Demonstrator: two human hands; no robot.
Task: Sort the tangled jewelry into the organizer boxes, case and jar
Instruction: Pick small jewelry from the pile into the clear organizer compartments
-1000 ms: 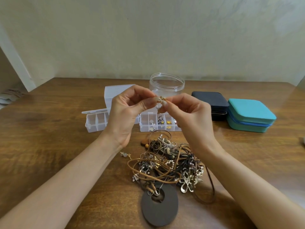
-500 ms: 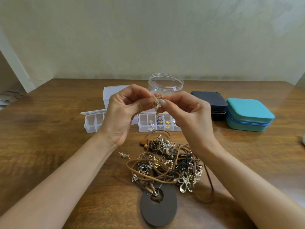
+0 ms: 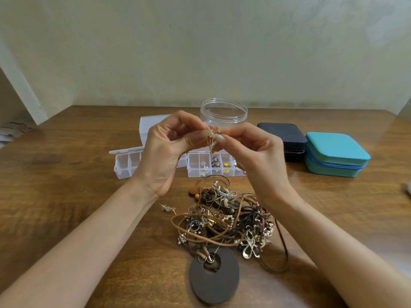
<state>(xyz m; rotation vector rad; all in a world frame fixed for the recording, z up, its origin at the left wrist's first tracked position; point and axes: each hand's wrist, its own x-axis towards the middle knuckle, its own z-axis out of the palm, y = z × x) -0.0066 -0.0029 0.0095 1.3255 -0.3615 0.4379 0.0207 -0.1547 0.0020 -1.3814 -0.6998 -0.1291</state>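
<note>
- Both hands pinch one gold charm (image 3: 212,141): the left hand (image 3: 164,156) and right hand (image 3: 255,152) have their fingertips clamped on its top, above the box (image 3: 193,162).
- A second ago it sat bunched between the fingertips; now its lower part dangles free.
- It looks untangled and ready for a compartment, while the pile (image 3: 226,221) waits below.
</note>
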